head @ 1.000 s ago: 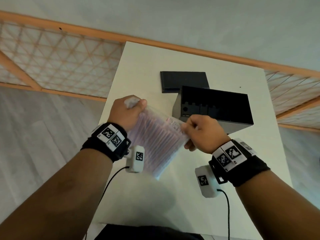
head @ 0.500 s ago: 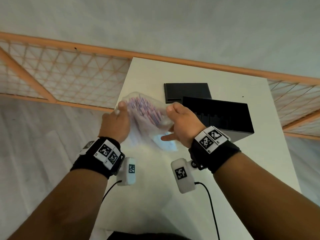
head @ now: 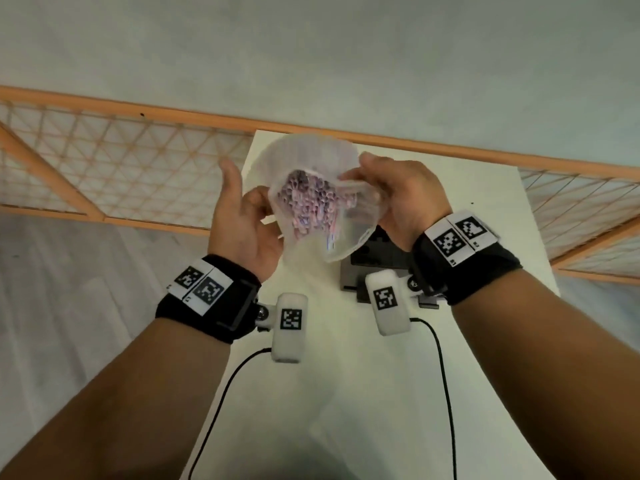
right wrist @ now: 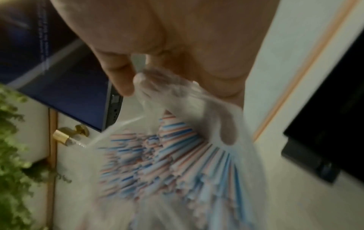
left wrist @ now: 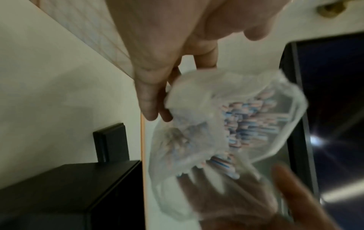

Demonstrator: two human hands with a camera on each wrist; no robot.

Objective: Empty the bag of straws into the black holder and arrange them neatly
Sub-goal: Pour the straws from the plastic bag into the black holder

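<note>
From the right wrist, fingers (right wrist: 118, 77) pinch the bag (right wrist: 206, 109), striped straws (right wrist: 167, 163) visible.

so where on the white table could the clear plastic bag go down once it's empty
Bare white table lies in front of the person, between the two dangling black cables, and a strip along the right edge past the right hand. It is crowded beneath the clear plastic bag: the black holder sits there, mostly hidden.

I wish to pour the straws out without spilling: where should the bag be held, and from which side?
Probably the closed bottom end of the bag, from below, while the right hand pinches the rim. The mouth opens toward the head camera, showing the straws end-on.
</note>
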